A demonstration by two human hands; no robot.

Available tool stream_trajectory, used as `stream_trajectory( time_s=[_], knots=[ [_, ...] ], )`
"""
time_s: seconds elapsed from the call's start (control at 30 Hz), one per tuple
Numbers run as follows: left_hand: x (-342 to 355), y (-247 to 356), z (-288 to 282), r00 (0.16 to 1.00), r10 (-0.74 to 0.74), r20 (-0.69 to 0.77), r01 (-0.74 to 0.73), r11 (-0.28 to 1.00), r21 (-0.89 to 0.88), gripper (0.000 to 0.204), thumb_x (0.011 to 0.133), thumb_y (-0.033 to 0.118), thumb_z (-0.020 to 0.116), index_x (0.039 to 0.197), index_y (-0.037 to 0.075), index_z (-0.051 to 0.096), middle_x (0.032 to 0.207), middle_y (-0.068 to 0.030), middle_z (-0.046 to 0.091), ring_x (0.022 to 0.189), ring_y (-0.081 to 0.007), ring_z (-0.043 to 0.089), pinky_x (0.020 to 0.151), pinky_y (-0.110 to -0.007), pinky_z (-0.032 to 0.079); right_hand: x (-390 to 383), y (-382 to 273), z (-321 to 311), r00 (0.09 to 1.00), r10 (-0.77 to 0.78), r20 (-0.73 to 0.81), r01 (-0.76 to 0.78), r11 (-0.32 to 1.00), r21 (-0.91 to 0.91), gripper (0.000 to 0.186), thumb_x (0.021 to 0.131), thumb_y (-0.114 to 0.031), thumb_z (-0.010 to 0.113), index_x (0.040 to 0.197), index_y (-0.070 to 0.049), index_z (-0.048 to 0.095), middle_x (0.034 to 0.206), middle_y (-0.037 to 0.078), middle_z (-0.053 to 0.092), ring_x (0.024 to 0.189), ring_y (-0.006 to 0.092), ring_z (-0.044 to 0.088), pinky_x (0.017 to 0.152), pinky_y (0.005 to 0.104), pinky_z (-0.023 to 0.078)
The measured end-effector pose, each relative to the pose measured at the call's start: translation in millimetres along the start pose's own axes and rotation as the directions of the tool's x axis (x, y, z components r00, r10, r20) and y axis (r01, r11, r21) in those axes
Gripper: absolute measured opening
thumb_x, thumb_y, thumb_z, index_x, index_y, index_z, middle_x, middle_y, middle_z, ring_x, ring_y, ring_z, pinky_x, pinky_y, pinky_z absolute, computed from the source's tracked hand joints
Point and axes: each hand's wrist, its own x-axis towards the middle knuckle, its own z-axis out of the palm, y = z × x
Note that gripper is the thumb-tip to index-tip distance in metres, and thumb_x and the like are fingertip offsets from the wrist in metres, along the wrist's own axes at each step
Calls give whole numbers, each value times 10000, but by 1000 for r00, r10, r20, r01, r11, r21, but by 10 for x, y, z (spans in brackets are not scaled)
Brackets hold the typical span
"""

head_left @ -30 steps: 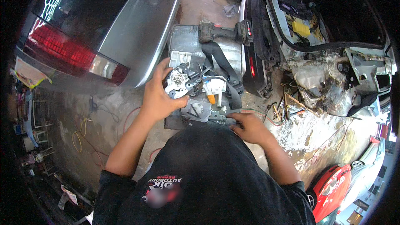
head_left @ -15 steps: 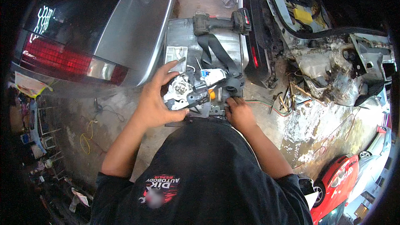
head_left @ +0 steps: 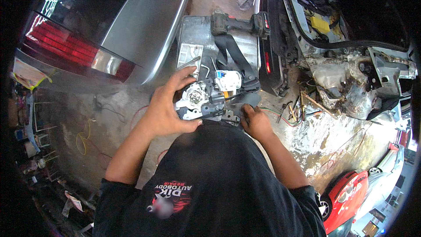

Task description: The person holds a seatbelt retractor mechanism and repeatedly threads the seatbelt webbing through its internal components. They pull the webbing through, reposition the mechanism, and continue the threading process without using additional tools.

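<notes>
A white-and-black mechanism [head_left: 195, 97] is held by the widely spanned left hand [head_left: 169, 107], its long axis laid roughly crosswise between the 2 hands; beside its right end, whether a dark flat piece [head_left: 246, 99] is pinched by the right hand [head_left: 257, 123] cannot be told.

The shirt print [head_left: 174, 192] is the one lettering I can read clearly from my remote station. It stands on the dark shirt [head_left: 245, 180], inverted in my head view: a red line uppermost, a white line beneath, then larger white letters, with red graphics and a blurred round patch below. Small white-and-red marks stand on the battery pack [head_left: 261, 25] of the power drill [head_left: 239, 24]; I cannot resolve them. A pale mark on the red tail lamp [head_left: 66, 46] is likewise too small.
</notes>
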Motion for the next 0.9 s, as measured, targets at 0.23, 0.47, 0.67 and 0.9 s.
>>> stream_trajectory(
  time_s=[0.23, 0.47, 0.67, 0.9],
  knots=[
    [1, -62, -24, 996, -32, -80, 30, 999, -26, 1182, 604, 129, 984, 1657, 26, 458, 1585, -212, 590, 1488, -385, 612, 1221, -460, 499, 210, 5, 38, 984, -62, -166, 64, 998, 6, 502, 996, -284, 767, 1472, -146, 685, 1223, 221, 741, 1155, 449, 715, 979, 552, 610],
    [66, 53, -96, 993, -105, -47, 103, 993, -54, 1190, 608, 168, 984, 1657, -6, 450, 1562, -187, 611, 1489, -326, 584, 1257, -448, 421, 359, -118, 56, 993, -26, -113, 14, 994, -108, 430, 997, -273, 769, 1398, -130, 714, 1218, 199, 745, 1175, 417, 710, 968, 540, 610],
    [-39, -32, -85, 1000, -22, 4, 22, 999, -32, 1064, 617, 169, 1004, 1547, 6, 514, 1490, -193, 670, 1441, -327, 641, 1237, -445, 464, 94, -172, -164, 986, 12, -165, 24, 977, 210, 206, 970, -134, 805, 1143, -23, 797, 989, 171, 777, 875, 297, 753, 778, 412, 583],
    [-165, 156, 26, 1000, -12, 15, 10, 994, 108, 1013, 628, 204, 990, 1517, 23, 541, 1392, -229, 739, 1344, -347, 718, 1165, -433, 531, -392, -720, -1148, 978, 9, 209, -172, 602, 780, 254, 977, -69, 799, 1230, -49, 809, 1006, -3, 759, 910, 78, 624, 847, 281, 508]
  ],
)
